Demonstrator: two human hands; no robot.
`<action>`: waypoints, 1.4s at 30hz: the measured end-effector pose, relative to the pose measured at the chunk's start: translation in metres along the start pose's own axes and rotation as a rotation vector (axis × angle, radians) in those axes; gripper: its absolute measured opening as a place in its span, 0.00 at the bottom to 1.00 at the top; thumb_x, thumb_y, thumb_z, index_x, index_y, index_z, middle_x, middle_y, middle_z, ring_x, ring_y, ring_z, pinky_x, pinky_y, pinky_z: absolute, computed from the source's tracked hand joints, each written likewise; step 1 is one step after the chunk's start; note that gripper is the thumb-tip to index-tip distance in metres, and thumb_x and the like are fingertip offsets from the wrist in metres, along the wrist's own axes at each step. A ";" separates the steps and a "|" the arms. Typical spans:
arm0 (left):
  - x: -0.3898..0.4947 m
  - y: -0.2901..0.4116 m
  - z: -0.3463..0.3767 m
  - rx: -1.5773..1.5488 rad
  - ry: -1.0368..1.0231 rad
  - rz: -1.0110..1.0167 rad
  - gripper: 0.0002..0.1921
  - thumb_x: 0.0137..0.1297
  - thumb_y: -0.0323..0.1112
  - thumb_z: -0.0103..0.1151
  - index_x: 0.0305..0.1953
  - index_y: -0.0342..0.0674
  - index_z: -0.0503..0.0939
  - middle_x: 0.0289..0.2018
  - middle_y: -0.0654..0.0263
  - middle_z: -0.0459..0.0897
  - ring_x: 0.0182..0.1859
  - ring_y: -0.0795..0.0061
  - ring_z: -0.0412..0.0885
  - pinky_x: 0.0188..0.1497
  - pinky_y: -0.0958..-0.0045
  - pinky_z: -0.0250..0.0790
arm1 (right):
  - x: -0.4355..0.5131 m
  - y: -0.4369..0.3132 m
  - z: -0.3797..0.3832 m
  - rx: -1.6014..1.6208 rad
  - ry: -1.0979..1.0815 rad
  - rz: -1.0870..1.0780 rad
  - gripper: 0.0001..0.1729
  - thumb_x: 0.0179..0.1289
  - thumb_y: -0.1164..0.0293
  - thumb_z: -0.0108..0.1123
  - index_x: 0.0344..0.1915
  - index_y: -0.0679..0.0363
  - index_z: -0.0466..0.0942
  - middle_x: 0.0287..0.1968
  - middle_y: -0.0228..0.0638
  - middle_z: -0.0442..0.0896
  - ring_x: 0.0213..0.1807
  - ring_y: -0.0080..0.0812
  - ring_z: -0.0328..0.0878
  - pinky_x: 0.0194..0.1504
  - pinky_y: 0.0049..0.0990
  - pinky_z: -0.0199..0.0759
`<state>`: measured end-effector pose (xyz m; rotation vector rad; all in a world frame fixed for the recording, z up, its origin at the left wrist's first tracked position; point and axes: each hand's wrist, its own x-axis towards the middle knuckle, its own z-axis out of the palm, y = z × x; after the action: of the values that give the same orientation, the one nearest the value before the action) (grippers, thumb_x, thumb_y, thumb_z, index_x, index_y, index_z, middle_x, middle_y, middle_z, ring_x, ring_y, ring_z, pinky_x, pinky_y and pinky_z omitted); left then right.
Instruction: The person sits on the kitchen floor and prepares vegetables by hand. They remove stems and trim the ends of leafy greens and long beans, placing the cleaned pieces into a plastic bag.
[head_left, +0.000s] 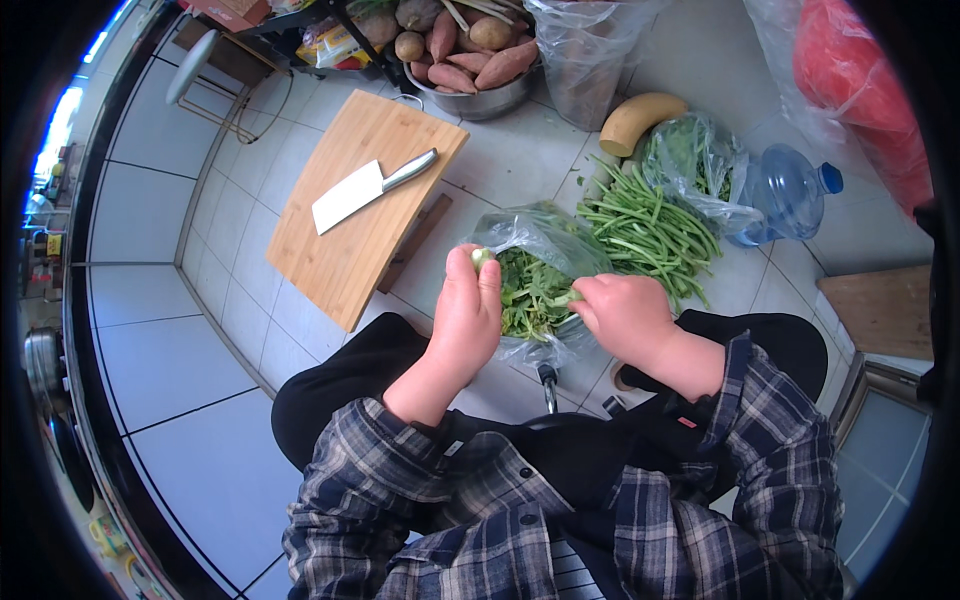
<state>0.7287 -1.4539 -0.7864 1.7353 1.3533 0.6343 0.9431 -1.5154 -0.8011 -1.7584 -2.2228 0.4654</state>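
My left hand (466, 300) is closed around a pale green vegetable piece (481, 259), its rounded end showing between thumb and fingers. With its fingertips, my right hand (626, 311) pinches a light green stalk (568, 297). Both hands are above a clear plastic bag (551, 232) that holds leafy green trimmings (531, 289). Behind the right hand, a pile of long green stems (652, 225) lies on the tiled floor. What else the left palm may cover is hidden.
A cleaver (360, 193) lies on a wooden cutting board (330, 247) at the left. Farther back are a metal bowl (487, 101) of sweet potatoes, a cut squash (637, 120), a bag of greens (694, 161) and a blue plastic bottle (787, 195). A stool (193, 67) stands back left.
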 end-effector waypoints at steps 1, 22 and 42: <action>0.000 -0.001 0.001 -0.013 -0.007 -0.016 0.15 0.78 0.38 0.44 0.54 0.33 0.63 0.41 0.45 0.77 0.42 0.45 0.77 0.47 0.56 0.69 | 0.000 -0.002 0.000 0.041 0.021 0.015 0.14 0.59 0.61 0.65 0.42 0.57 0.80 0.32 0.35 0.84 0.30 0.41 0.82 0.30 0.37 0.74; -0.004 0.011 0.017 -0.453 -0.428 -0.182 0.25 0.67 0.20 0.56 0.64 0.29 0.64 0.52 0.56 0.81 0.54 0.75 0.80 0.57 0.74 0.73 | 0.006 -0.013 -0.012 0.505 0.002 0.113 0.10 0.64 0.65 0.61 0.39 0.60 0.77 0.32 0.40 0.82 0.32 0.44 0.81 0.32 0.36 0.72; -0.004 0.002 0.017 -0.295 -0.441 -0.099 0.23 0.71 0.24 0.47 0.66 0.30 0.62 0.33 0.61 0.81 0.38 0.73 0.80 0.44 0.72 0.72 | 0.005 -0.006 0.002 0.537 0.046 0.064 0.15 0.71 0.68 0.49 0.51 0.62 0.75 0.37 0.52 0.83 0.39 0.56 0.79 0.39 0.49 0.71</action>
<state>0.7422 -1.4628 -0.7937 1.4522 0.9754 0.3461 0.9357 -1.5119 -0.8004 -1.5292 -1.7862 0.9245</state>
